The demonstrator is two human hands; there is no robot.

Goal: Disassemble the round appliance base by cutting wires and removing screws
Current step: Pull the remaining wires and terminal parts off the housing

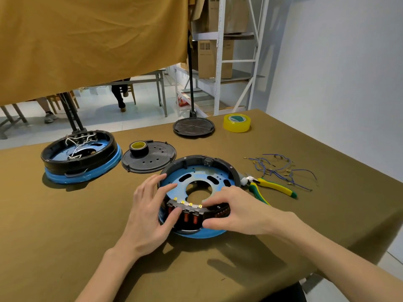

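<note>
An olive-brown cloth-covered table (65, 247) carries everything, and the round appliance base (197, 171) being worked on sits near its middle, close to the person; all places below are given from this base. It is a black ring with a blue metal plate inside and a blue band round its lower edge. No brand, label or legible writing shows on it or on anything else here.

To its far left stands a second base (80, 158), still full of white wires. Just behind and left lies a black perforated cover (152, 160) with a small tape roll (139, 147) on it. Farther back lies another black disc (193, 127), and beside that a yellow tape roll (236, 123).

At the base's near rim is a black switch block (187, 214) with orange-red parts and brass terminals. The left hand (150, 214) rests on the base's left side, fingers spread, fingertips touching the block. The right hand (235, 210) has its fingers curled over the block's right end, thumb beneath.

Just right of the base lie yellow-and-green pliers (274, 187), and beyond them loose blue wires (281, 168).
</note>
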